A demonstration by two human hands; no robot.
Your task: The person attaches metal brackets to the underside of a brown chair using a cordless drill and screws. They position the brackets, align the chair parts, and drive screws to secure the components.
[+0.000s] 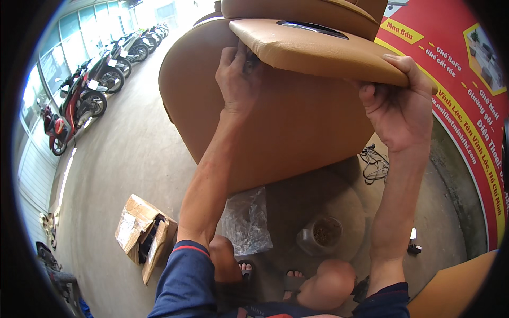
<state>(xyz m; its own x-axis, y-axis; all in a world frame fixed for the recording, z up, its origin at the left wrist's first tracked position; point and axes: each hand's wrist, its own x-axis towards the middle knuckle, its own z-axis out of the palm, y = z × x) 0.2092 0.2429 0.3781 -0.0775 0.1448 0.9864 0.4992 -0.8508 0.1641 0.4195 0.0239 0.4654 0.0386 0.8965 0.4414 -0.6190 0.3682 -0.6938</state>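
A: What lies near the person's feet?

B: A clear plastic bag (245,220) and a torn cardboard box (144,233) at left.

A: And the arms?

B: Both stretch up and away. The left hand (238,79) tucks its fingers under the tan padded panel (318,50); the right hand (400,103) clamps the panel's right edge, above the tan chair body (286,127).

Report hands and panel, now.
Left hand under the tan armrest panel, fingers hidden. Right hand gripping its right edge. Tan chair body directly behind. Nothing blocking.
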